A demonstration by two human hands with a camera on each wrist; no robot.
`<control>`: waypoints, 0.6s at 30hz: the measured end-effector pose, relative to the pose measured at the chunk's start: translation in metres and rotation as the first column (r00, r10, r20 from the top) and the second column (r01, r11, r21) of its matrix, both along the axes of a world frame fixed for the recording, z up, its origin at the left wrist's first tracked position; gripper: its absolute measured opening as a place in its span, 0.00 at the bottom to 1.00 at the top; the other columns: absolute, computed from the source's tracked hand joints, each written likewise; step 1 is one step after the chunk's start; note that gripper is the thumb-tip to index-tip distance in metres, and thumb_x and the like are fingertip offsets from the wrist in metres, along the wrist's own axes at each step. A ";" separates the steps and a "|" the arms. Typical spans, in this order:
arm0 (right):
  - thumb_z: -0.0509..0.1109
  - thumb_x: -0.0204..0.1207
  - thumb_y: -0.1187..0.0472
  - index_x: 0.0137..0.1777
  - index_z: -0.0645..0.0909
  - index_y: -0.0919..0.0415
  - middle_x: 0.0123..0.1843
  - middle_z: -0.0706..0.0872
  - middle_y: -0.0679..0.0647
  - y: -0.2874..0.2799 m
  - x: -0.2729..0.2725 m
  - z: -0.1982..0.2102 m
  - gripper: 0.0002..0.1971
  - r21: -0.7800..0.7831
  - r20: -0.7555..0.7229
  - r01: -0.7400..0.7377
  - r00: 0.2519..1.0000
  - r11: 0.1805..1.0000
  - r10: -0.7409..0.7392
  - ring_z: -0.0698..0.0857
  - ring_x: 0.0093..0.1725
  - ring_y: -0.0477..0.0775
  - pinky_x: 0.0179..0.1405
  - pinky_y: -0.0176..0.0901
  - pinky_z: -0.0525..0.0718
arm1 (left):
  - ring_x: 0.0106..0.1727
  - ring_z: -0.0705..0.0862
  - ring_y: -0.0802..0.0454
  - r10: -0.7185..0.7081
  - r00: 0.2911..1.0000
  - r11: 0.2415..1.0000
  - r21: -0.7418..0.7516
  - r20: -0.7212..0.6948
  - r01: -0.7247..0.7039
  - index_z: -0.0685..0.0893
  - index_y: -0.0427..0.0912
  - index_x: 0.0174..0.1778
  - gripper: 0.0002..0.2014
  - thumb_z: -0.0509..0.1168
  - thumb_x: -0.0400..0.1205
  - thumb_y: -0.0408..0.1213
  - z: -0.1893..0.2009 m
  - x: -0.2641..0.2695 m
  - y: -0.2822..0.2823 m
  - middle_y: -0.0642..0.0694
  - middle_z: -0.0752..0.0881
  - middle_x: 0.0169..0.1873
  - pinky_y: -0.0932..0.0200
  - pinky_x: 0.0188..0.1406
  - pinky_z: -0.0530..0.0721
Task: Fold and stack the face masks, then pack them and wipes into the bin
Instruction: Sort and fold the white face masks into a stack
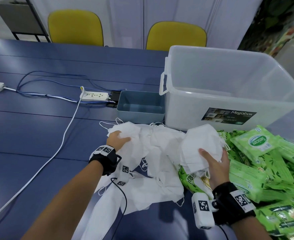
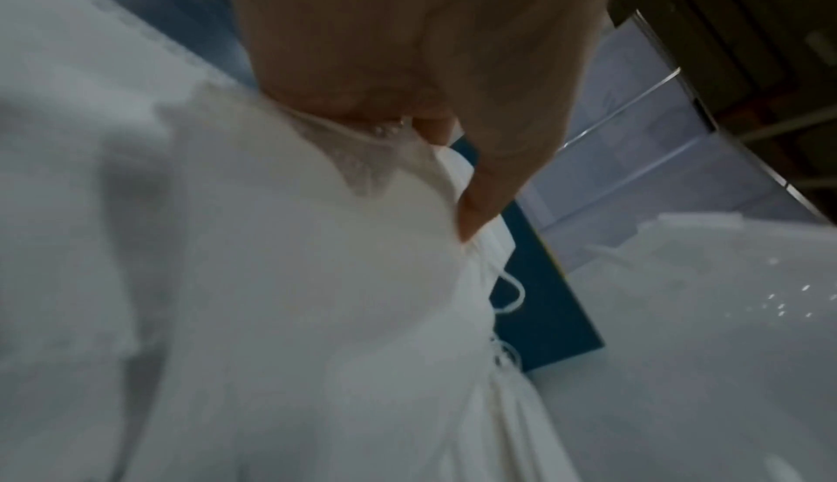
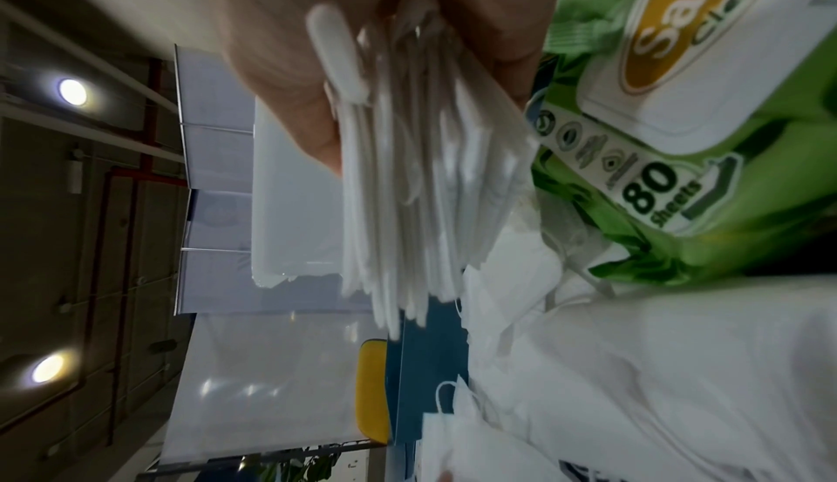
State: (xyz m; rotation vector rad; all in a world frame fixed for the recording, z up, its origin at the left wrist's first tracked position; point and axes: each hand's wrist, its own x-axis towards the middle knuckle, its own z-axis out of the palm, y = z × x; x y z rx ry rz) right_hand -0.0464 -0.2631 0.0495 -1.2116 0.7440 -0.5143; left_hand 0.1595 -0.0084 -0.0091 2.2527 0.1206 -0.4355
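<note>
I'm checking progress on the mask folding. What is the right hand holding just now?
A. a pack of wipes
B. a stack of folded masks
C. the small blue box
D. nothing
B: the right hand grips a stack of folded masks, seen edge-on between thumb and fingers in the right wrist view, above the wipes.

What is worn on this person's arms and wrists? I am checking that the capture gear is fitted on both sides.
Both forearms are bare, with no sleeves. Each wrist carries a black strap with a white band of square black-and-white marker tags: left wristband, right wristband. A white block with similar tags hangs by each wrist, the right camera block being plainest. A thin black cable trails from the left unit.
</note>
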 end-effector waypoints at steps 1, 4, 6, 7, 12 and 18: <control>0.77 0.70 0.70 0.58 0.79 0.48 0.57 0.88 0.50 0.001 0.000 0.000 0.22 0.002 -0.003 -0.001 1.000 1.000 0.001 0.86 0.58 0.55 0.65 0.62 0.81 | 0.59 0.79 0.41 0.027 0.999 0.996 -0.090 0.025 -0.025 0.82 0.33 0.56 0.15 0.72 0.77 0.36 0.006 0.001 -0.002 0.36 0.82 0.54 0.61 0.52 0.75; 0.77 0.69 0.69 0.66 0.77 0.53 0.61 0.87 0.52 0.003 -0.001 0.001 0.26 0.004 0.000 -0.007 1.000 1.000 0.007 0.85 0.61 0.57 0.66 0.65 0.80 | 0.41 0.75 0.47 0.106 0.994 0.928 -0.361 0.004 -0.097 0.79 0.39 0.32 0.07 0.69 0.74 0.32 0.024 0.004 -0.004 0.42 0.77 0.33 0.59 0.37 0.72; 0.77 0.70 0.70 0.63 0.78 0.52 0.60 0.87 0.53 0.003 -0.002 0.003 0.24 -0.006 0.008 -0.023 1.000 1.000 0.023 0.85 0.61 0.57 0.66 0.64 0.80 | 0.36 0.73 0.47 0.134 0.991 0.878 -0.462 -0.019 -0.128 0.76 0.40 0.29 0.10 0.67 0.76 0.28 0.036 0.006 -0.004 0.42 0.75 0.30 0.56 0.33 0.70; 0.77 0.70 0.70 0.62 0.78 0.51 0.60 0.87 0.53 0.003 -0.003 0.004 0.23 -0.012 0.010 -0.033 0.999 0.999 0.033 0.85 0.61 0.57 0.66 0.65 0.80 | 0.34 0.72 0.47 0.140 0.990 0.861 -0.490 -0.023 -0.134 0.76 0.41 0.29 0.12 0.66 0.77 0.28 0.043 0.006 -0.004 0.43 0.74 0.29 0.56 0.32 0.70; 0.77 0.69 0.70 0.56 0.79 0.48 0.58 0.87 0.53 0.007 -0.002 0.008 0.20 -0.037 0.021 -0.061 0.998 0.997 0.062 0.85 0.61 0.58 0.65 0.66 0.80 | 0.31 0.78 0.52 0.183 0.982 0.689 -0.705 -0.054 -0.167 0.76 0.41 0.36 0.10 0.60 0.82 0.25 0.082 0.001 -0.011 0.44 0.79 0.33 0.65 0.25 0.78; 0.77 0.70 0.69 0.63 0.76 0.51 0.59 0.86 0.49 0.020 0.003 0.019 0.24 -0.055 0.061 -0.140 0.988 0.989 0.144 0.84 0.61 0.53 0.59 0.53 0.83 | 0.48 0.86 0.47 0.044 0.994 0.441 -0.891 -0.096 -0.106 0.77 0.37 0.60 0.20 0.59 0.77 0.14 0.125 -0.019 -0.022 0.43 0.86 0.51 0.56 0.37 0.89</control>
